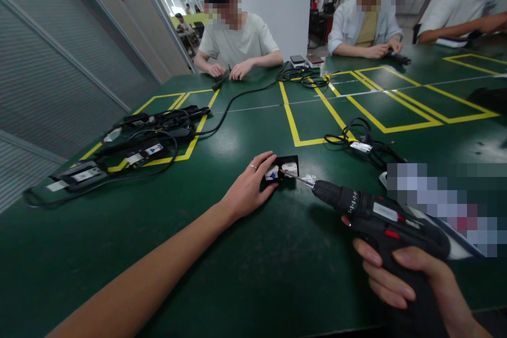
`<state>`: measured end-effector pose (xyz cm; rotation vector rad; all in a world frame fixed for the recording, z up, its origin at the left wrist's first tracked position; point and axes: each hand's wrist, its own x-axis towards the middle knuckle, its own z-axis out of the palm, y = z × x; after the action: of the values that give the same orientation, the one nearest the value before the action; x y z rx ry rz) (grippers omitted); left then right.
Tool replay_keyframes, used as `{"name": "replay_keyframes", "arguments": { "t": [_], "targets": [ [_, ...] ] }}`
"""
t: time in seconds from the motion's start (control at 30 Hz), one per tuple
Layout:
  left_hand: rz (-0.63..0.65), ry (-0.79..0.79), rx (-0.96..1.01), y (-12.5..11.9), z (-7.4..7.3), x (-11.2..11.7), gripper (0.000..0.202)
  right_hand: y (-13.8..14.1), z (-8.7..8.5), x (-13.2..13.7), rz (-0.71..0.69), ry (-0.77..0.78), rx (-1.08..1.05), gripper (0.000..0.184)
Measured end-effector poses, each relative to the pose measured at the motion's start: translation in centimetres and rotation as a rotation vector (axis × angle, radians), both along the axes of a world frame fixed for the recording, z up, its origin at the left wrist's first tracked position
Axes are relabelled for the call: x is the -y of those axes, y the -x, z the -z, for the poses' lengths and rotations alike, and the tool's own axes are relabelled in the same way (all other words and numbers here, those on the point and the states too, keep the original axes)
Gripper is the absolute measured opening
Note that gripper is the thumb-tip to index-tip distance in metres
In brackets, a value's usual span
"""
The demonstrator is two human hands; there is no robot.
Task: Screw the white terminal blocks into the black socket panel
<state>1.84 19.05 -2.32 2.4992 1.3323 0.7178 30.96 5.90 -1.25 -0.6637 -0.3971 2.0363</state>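
My left hand (249,186) lies on the green table and steadies a small black box with white labels (282,170), fingers pressed on its left side. My right hand (412,277) is wrapped round the grip of a black cordless screwdriver (376,216). The tool's bit (295,178) points left and touches the top of the box.
Black power adapters with cables (138,148) lie at the left inside yellow tape marks. A coiled cable with a tag (360,145) lies right of the box. Three other people sit along the far table edge, hands on small items. A blurred patch covers the right.
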Motion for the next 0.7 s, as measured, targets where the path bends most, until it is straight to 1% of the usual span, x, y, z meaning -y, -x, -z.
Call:
{"name": "replay_keyframes", "arguments": {
  "t": [0.1,0.2,0.37,0.43,0.7],
  "targets": [
    [-0.001,-0.003,-0.008,-0.04,0.02,-0.01,0.061,0.0,-0.06,0.03,0.005,0.004,0.01,0.052],
    [-0.005,-0.011,-0.021,-0.04,0.01,-0.01,0.061,-0.04,0.0,0.05,0.007,0.006,0.007,0.05],
    [-0.005,-0.006,-0.027,-0.04,-0.04,0.03,0.061,-0.13,0.38,0.03,0.0,0.004,0.008,0.063],
    [-0.006,-0.003,-0.028,-0.05,-0.05,0.05,0.061,-0.15,0.52,0.01,-0.002,0.006,0.01,0.066],
    [-0.006,0.005,-0.034,-0.1,-0.16,0.06,0.061,-0.19,0.58,0.01,-0.004,0.003,-0.002,0.065]
  ]
}}
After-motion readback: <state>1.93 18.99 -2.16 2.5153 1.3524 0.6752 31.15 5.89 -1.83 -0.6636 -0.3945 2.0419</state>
